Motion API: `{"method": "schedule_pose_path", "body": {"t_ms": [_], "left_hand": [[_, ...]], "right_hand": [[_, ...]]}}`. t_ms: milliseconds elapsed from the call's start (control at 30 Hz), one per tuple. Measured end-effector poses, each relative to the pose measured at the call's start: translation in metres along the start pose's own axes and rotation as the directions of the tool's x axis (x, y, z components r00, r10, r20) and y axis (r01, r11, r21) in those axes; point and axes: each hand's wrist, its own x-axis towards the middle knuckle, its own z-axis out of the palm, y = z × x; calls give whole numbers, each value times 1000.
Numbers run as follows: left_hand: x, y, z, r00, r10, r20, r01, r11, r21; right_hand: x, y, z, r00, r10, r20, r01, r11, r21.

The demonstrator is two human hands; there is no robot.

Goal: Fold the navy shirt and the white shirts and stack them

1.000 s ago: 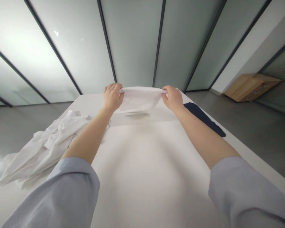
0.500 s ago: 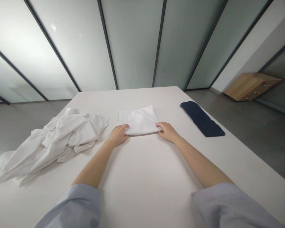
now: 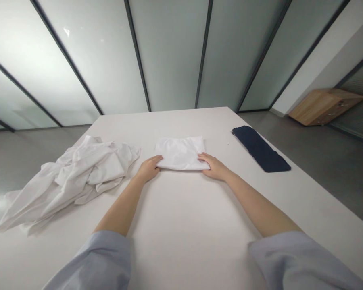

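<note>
A white cloth (image 3: 181, 151), folded into a flat rectangle, lies on the white table in front of me. At its near left corner my left hand (image 3: 149, 168) grips the edge, fingers on top and thumb low at the side. My right hand (image 3: 215, 167) holds the near right corner, its fingers over the top and its thumb at the front edge. The undersides of both grips are hidden.
A crumpled heap of white fabric (image 3: 87, 173) spreads over the left of the table (image 3: 187, 225). Near the right edge lies a folded dark navy cloth (image 3: 260, 149). A wooden cabinet (image 3: 323, 106) stands on the floor beyond, and frosted panels (image 3: 175, 52) rise behind the table.
The folded white cloth now lies flatter and squarer, its raised far right corner lowered. My right fingers have shifted further onto its top. The view has tilted slightly.
</note>
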Motion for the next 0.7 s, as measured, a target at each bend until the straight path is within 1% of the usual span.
{"method": "schedule_pose_path", "body": {"t_ms": [100, 200, 300, 367, 467, 533, 600, 667, 700], "left_hand": [[1, -3, -1, 997, -77, -28, 73, 990, -122], [2, -6, -2, 984, -170, -51, 153, 958, -244], [2, -8, -3, 978, -197, -74, 166, 939, -301], [2, -8, -3, 983, -168, -77, 139, 946, -292], [1, -7, -3, 994, -61, -91, 41, 977, -211], [1, -7, -3, 995, 9, -99, -23, 990, -140], [2, -7, -2, 995, 58, -81, -65, 994, -85], [3, -7, 0, 995, 82, -56, -86, 994, -69], [3, -7, 0, 996, 75, -56, -79, 993, -82]], "right_hand": [[1, 2, 1, 1000, -9, -26, 10, 1000, 20], [4, 3, 1, 998, 8, -56, -5, 998, 58], [6, 2, 1, 993, 72, -96, -60, 991, 117], [6, 0, 0, 981, 147, -127, -124, 977, 171], [5, -2, -1, 944, 300, -140, -263, 936, 235], [4, -2, -2, 920, 368, -134, -330, 913, 240], [4, 0, -2, 921, 364, -138, -327, 916, 231], [3, 3, -2, 945, 294, -141, -259, 941, 219], [3, 4, -2, 959, 246, -140, -214, 954, 210]]}}
